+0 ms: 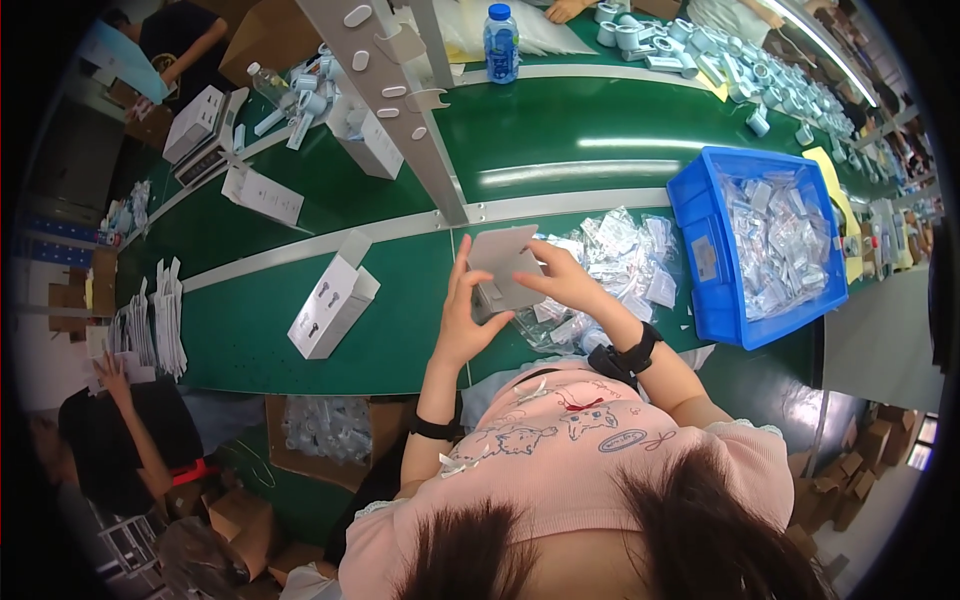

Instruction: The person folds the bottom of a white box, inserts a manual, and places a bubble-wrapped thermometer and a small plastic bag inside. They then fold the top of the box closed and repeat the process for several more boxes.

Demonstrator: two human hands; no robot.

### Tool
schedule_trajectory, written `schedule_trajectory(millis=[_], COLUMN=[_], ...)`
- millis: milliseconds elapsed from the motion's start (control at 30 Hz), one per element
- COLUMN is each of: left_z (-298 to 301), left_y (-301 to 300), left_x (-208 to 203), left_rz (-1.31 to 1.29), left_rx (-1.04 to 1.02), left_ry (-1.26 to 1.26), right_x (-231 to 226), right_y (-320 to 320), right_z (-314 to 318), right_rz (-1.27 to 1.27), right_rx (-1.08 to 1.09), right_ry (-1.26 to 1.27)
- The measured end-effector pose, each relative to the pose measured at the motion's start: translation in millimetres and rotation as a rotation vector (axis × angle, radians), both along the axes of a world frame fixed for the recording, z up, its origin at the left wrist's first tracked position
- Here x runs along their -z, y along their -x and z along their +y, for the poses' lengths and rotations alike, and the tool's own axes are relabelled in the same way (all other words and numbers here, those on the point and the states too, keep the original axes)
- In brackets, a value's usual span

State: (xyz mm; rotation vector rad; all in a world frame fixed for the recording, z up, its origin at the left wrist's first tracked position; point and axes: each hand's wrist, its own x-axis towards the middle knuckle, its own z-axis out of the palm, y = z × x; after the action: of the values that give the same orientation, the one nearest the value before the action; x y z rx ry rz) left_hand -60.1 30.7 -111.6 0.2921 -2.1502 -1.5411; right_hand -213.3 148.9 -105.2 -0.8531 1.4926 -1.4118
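Note:
Between my hands is a small light grey cardboard box (507, 262), held upright over the bench with a plain panel toward me. My left hand (465, 315) grips its left side and lower edge, thumb reaching underneath. On the right side, the fingers of my right hand (565, 277) press against the panel. Under and beyond my right hand lies a loose heap of small clear plastic bags (625, 255) with parts inside. To the left stands an open white box (330, 300) printed with dark pictures. What the held box contains is hidden.
A blue bin (708, 250) full of bagged parts stands at the right. A metal post (400, 110) rises behind my hands. Flat cartons (168, 320) stand at the left, near a co-worker's hand (113, 378). Beyond the rail are a blue bottle (501, 45) and pale blue parts (690, 50).

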Motion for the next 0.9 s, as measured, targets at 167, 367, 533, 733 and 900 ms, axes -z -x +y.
schedule_trajectory(millis=[167,367,533,733,900], left_z=[-4,2,-5,-10,-12], left_y=[-2,1,-3,-5,-3], left_x=[15,1,-29,-37,-38], left_rz=[0.177,0.055,-0.224,-0.496,-0.598], left_rx=[-0.04,-0.315,-0.339,-0.289,-0.171], left_ry=[-0.367,-0.353,-0.057,0.179,0.151], right_x=[-1,-16,-20,-36,-25], right_y=[-5,-19,-18,-20,-18], right_z=[-5,-10,-5,-5,-2], right_rz=[0.718,0.805,0.89,1.047,0.993], right_rx=[0.04,0.131,0.206,0.141,0.127], right_ry=[-0.034,-0.23,-0.172,-0.223,-0.201])
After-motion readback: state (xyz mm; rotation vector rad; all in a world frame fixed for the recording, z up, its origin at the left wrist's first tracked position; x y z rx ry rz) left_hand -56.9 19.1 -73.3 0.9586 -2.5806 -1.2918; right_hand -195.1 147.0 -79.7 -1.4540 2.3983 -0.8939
